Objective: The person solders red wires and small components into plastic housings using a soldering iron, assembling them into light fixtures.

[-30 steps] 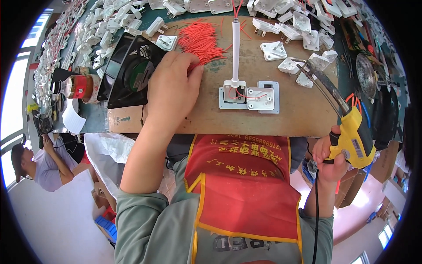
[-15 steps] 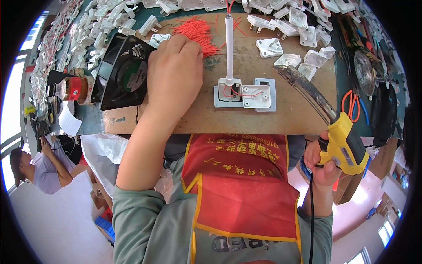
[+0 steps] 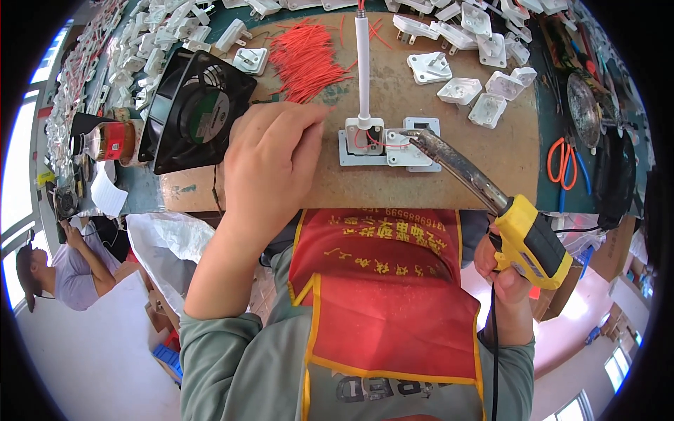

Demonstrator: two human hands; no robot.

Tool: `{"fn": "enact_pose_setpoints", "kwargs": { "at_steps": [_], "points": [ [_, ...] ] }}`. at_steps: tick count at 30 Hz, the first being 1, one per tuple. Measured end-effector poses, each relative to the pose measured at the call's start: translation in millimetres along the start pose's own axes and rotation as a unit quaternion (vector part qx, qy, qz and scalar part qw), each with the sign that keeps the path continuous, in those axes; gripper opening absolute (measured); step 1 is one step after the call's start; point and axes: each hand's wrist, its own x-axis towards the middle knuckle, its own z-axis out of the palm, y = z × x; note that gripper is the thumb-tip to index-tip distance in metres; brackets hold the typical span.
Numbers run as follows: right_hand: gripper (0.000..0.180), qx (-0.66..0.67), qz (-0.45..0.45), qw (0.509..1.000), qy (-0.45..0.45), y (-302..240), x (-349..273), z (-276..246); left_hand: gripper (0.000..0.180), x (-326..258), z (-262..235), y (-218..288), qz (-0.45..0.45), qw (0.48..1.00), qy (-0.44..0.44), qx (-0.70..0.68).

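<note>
In my right hand (image 3: 502, 270) is a yellow-and-black soldering gun (image 3: 537, 242), its dark metal tip reaching left over a white plastic shell (image 3: 399, 156). Beside that shell stands a white plug housing (image 3: 375, 149) with a white cable (image 3: 363, 70) running away from it; thin red wires join the two. Both sit on a grey plate (image 3: 425, 168). My left hand (image 3: 270, 151) hovers left of the housing, thumb and fingers pinched; whatever lies between them is too small to make out. Just beyond it lies a heap of short red wires (image 3: 305, 59).
A black fan (image 3: 203, 116) stands left of my left hand, near a jar (image 3: 112, 140). White plug shells (image 3: 463, 42) lie along the back. Orange-handled scissors (image 3: 562, 163) are at the right. A person (image 3: 77, 270) sits at the far left.
My left hand has drawn back toward me from the red wires. The soldering gun has swung left, bringing its tip from the bare board to the right-hand white shell.
</note>
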Motion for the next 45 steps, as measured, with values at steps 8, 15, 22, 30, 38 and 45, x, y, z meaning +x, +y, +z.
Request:
{"fn": "enact_pose_setpoints", "kwargs": {
  "at_steps": [8, 15, 22, 30, 38, 45],
  "points": [
    [0.084, -0.034, 0.035, 0.999, -0.023, 7.2, -8.0, -5.4, 0.017, -21.6, 10.4, 14.0, 0.013, 0.998, -0.009, -0.064],
    [0.081, -0.03, 0.04, 0.999, 0.005, 24.4, -17.0, -8.8, 0.017, -23.8, 26.0, 24.0, 0.024, 0.997, 0.023, -0.065],
    [0.064, -0.079, -0.027, 0.994, -0.064, 28.6, -15.0, -19.3, 0.019, -25.6, 34.9, 23.2, 0.021, 0.994, 0.026, -0.1],
    [0.06, -0.035, 0.006, 0.994, -0.108, 41.0, -21.3, -36.4, 0.017, -25.6, 33.4, 21.7, 0.028, 0.995, 0.015, -0.093],
    [0.056, -0.133, -0.051, 0.985, -0.095, 44.8, -19.7, -35.9, 0.018, -23.6, 33.0, 22.2, 0.039, 0.994, 0.018, -0.096],
    [0.074, -0.059, 0.026, 0.998, -0.026, 20.5, -6.8, -3.8, 0.018, -23.3, 32.5, 22.5, 0.039, 0.995, 0.014, -0.089]
  ]
}}
